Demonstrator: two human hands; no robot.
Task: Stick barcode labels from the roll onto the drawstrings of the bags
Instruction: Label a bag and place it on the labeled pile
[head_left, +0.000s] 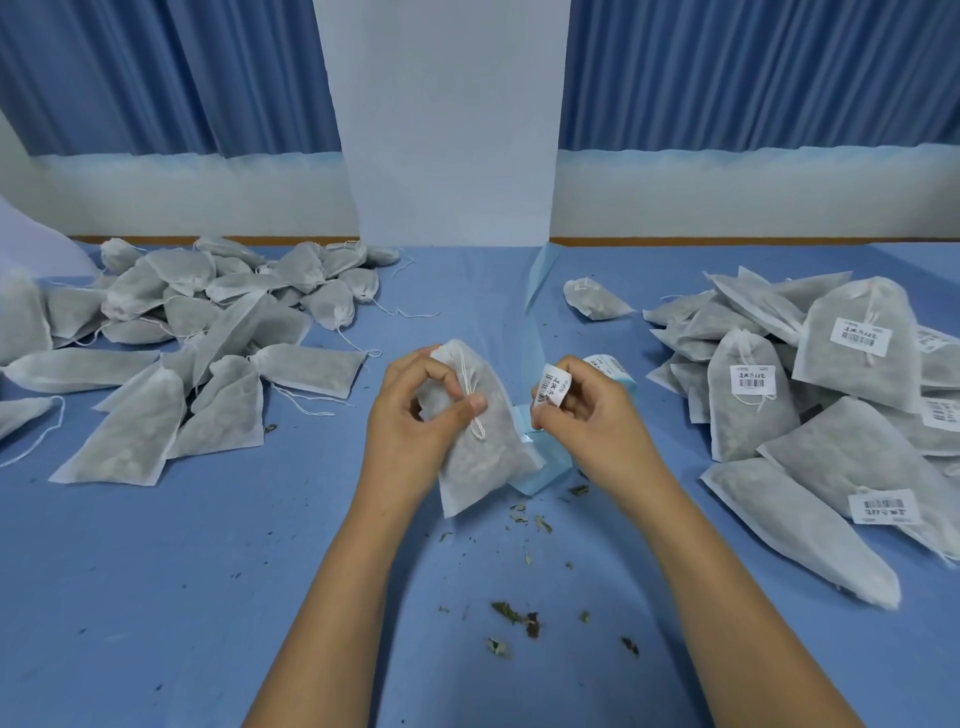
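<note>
a table draped in blue cloth: to the left of the left hand sprawls a heap of unlabelled bags, their drawstrings trailing over the cloth. to the right of the right hand lies an overlapping heap of labelled bags, barcodes showing. just behind the right hand sits the label roll. a pale blue backing strip runs from the grip towards the wall, with more of it folded beneath the hands. one stray bag lies farther back on the right, and dried leaf crumbs are scattered on the near side of the grip.
</note>
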